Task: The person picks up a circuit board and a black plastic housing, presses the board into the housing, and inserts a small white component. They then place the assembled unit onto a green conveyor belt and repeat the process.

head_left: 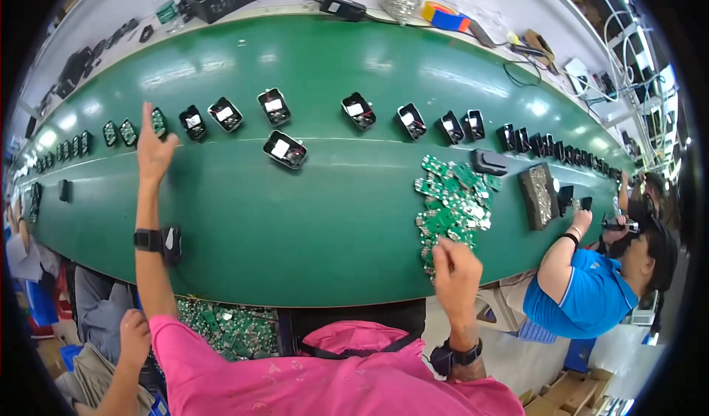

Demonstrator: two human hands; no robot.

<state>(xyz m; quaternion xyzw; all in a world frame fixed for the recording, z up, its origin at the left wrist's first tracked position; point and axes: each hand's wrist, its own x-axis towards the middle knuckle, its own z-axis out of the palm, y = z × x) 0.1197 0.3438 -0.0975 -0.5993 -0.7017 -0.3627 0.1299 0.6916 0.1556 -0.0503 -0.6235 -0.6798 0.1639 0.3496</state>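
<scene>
My left hand (154, 154) reaches out over the green table, fingers stretched and thumb apart. Its fingertips overlap a black housing with a green circuit board (160, 123) in it; whether they touch, I cannot tell. My right hand (458, 268) is closed, thumb and fingers pressed together, at the near edge of a pile of small green circuit boards (452, 205). Anything in its pinch is hidden. Between my hands, farther off, open black housings with white squares inside stand spread out, including one tilted housing (286, 149) nearer than the others.
Rows of housings run toward both ends of the table (332, 216). Right of the pile are a dark closed case (489, 162) and a foam block with small metal parts (539, 196). A co-worker in a blue shirt (583, 290) sits at right. A box of boards (229, 330) stands below the edge.
</scene>
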